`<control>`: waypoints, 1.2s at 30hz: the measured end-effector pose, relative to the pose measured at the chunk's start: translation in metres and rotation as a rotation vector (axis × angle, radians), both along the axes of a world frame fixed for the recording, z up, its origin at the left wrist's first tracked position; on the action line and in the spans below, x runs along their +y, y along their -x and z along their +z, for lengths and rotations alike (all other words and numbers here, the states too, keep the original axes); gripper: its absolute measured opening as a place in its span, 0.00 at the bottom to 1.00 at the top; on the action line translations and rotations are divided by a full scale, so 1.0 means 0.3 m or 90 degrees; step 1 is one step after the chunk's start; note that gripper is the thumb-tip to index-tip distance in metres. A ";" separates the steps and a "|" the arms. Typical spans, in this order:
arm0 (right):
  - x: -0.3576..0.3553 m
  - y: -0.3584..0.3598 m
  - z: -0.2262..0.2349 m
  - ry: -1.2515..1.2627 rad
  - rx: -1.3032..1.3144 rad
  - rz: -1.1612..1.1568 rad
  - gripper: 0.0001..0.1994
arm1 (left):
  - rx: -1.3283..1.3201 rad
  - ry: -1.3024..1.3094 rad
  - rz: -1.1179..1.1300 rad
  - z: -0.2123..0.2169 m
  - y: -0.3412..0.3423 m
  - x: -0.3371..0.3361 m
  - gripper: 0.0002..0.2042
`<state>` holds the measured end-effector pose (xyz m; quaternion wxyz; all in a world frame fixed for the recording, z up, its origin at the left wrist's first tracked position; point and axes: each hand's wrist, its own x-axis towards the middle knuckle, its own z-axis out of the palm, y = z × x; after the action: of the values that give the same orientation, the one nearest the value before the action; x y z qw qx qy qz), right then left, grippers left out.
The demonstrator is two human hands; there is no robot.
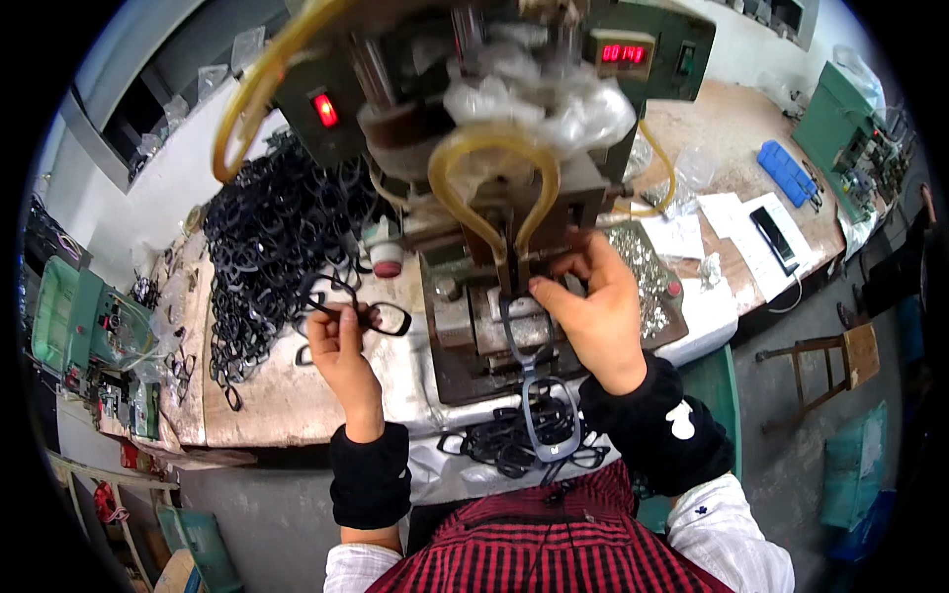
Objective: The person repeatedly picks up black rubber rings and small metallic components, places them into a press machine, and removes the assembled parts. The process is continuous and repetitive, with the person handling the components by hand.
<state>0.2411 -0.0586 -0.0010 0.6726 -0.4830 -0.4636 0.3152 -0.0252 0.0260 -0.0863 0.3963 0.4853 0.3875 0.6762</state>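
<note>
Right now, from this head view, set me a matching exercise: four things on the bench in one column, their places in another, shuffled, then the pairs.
Things:
1. left hand
2. right hand
3. heap of black frames
4. blue tray

Places:
A. far right of the bench
B. at the machine's clamp, centre
C. holding one black frame, left of the machine
D. piled on the bench, left of the machine

Pairs: 1-C, 2-B, 3-D, 4-A

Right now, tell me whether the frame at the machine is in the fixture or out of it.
In. The grey frame has its top end seated under the machine head, where the right hand presses it; the rest hangs toward the person.
</note>
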 end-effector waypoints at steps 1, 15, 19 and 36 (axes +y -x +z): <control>-0.006 -0.002 -0.015 0.026 -0.001 -0.018 0.22 | 0.012 -0.021 0.008 0.051 -0.023 -0.028 0.03; -0.103 -0.043 0.036 0.028 -0.112 0.065 0.17 | 0.217 -0.555 -0.270 0.331 -0.218 -0.136 0.17; -0.092 -0.253 -0.208 0.163 -0.679 -0.282 0.12 | 0.461 -0.736 -0.242 0.301 -0.280 -0.172 0.10; -0.079 -0.281 -0.227 0.072 -0.493 -0.233 0.06 | 0.579 -0.582 -0.129 0.230 -0.103 -0.311 0.10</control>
<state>0.3254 -0.0822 -0.0692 0.4665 -0.6759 -0.5704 0.0111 0.0057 -0.0674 -0.0173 0.0079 0.8770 0.1420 0.4590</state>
